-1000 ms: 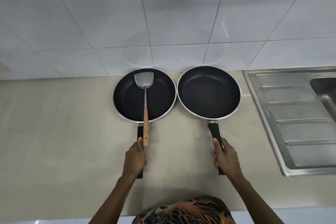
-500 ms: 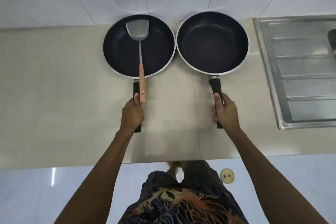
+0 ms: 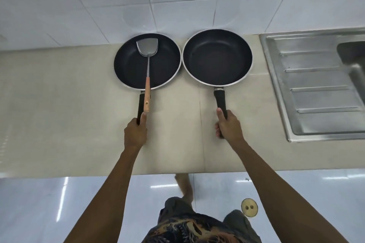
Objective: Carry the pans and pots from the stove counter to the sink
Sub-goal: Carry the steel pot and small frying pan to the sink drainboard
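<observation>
At frame centre, left hand (image 3: 135,132) grips spatula pan (image 3: 130,65) handle; right hand (image 3: 229,125) grips empty pan (image 3: 217,57) handle. No legible markings. Sink (image 3: 316,85) right, on counter (image 3: 59,104).

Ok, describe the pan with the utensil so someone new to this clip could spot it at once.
Start at the steel sink on the right and move left along the beige counter: two black frying pans sit side by side against the tiled wall. It is the left pan, farther from the sink, its handle held by the left hand. Only it holds a metal spatula.
</observation>
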`<state>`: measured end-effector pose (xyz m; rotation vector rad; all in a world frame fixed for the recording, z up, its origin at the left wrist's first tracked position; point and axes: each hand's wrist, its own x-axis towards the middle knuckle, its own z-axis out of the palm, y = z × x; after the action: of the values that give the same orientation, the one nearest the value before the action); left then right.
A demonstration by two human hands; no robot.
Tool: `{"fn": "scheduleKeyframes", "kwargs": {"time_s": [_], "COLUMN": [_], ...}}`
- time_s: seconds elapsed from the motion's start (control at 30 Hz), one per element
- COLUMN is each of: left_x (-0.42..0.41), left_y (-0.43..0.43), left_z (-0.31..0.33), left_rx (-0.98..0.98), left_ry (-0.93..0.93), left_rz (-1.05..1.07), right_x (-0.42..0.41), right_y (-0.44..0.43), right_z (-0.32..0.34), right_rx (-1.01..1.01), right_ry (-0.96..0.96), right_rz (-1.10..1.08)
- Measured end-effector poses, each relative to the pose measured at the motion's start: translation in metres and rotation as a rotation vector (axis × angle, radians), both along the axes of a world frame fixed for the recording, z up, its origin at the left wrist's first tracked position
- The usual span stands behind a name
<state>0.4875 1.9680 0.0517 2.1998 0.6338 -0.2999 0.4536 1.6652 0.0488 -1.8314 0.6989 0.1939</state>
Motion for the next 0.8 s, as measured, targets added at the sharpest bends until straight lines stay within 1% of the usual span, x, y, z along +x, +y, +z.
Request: {"fn": "scheduleKeyframes", "kwargs": {"time_s": [0.13,0.2,0.23,0.27,0.33,0.37,0.4,0.47,0.53,0.6,0.67,0.8], "left_x": [-0.057,-0.096,-0.117,-0.141,-0.185,-0.207,-0.226,-0.254,-0.274,-0.287,-0.295,-0.316], "left_y": [-0.013,-0.033,-0.05,-0.071,-0.123,-0.155,-0.188,-0.25,-0.316,-0.386,-0.449,-0.563], "left_z": [-0.001,-0.001,-0.002,-0.003,-0.005,-0.006,-0.005,-0.005,-0.005,0.002,0.013,0.039], "left_rx": [0.075,0.147,0.185,0.212,0.269,0.309,0.342,0.364,0.385,0.393,0.392,0.359], "left_ry": [-0.053,-0.088,-0.094,-0.091,-0.062,-0.065,-0.097,-0.215,-0.385,-0.548,-0.631,-0.799], "left_rz": [0.088,0.046,-0.005,-0.069,-0.252,-0.37,-0.493,-0.7,-0.903,-1.037,-1.165,-1.427], "right_x": [-0.05,-0.086,-0.107,-0.128,-0.166,-0.186,-0.204,-0.236,-0.272,-0.308,-0.341,-0.412], "right_y": [0.0,-0.01,-0.019,-0.03,-0.058,-0.077,-0.099,-0.146,-0.204,-0.269,-0.325,-0.418], "right_z": [0.002,0.002,0.002,0.001,-0.002,-0.002,-0.003,-0.005,-0.001,0.008,0.02,0.048], "right_rx": [0.053,0.058,0.024,-0.058,-0.368,-0.535,-0.659,-0.834,-0.964,-1.091,-1.192,-1.256], "right_ry": [-0.001,0.002,-0.003,-0.021,-0.076,-0.125,-0.191,-0.323,-0.364,-0.334,-0.278,-0.092], "right_rz": [0.111,0.229,0.319,0.426,0.641,0.705,0.731,0.734,0.663,0.54,0.4,0.165]}}
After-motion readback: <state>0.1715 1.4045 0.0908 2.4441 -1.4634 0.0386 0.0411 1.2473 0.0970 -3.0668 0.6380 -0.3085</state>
